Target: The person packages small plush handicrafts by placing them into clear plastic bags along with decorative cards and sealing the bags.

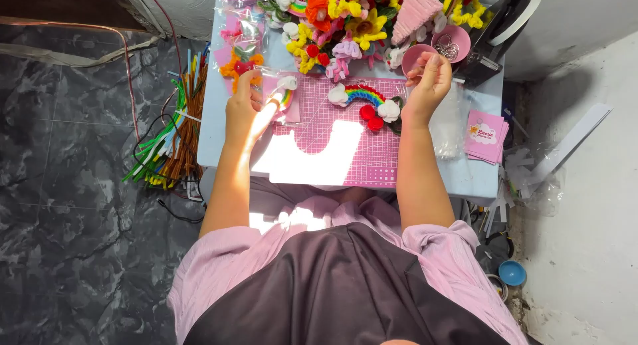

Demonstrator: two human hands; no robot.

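My left hand (244, 104) holds a clear plastic bag (284, 92) with a small pipe-cleaner rainbow and white cloud inside, at the left edge of the pink cutting mat (339, 155). My right hand (428, 82) is raised over the mat's far right corner, fingers pinched together near a small pink bowl (417, 58); whether it holds something small is unclear. Between the hands lies a second rainbow (364, 96) with white clouds and two red pompoms (371, 117) on the mat.
A heap of pipe-cleaner flowers (345, 19) fills the far side of the small table (212, 119). Another pink bowl holds metal rings (450, 47). A tape dispenser (502, 26), pink cards (486, 135) and clear bags (448, 122) sit right. Pipe-cleaner bundles (174, 132) lie on the floor left.
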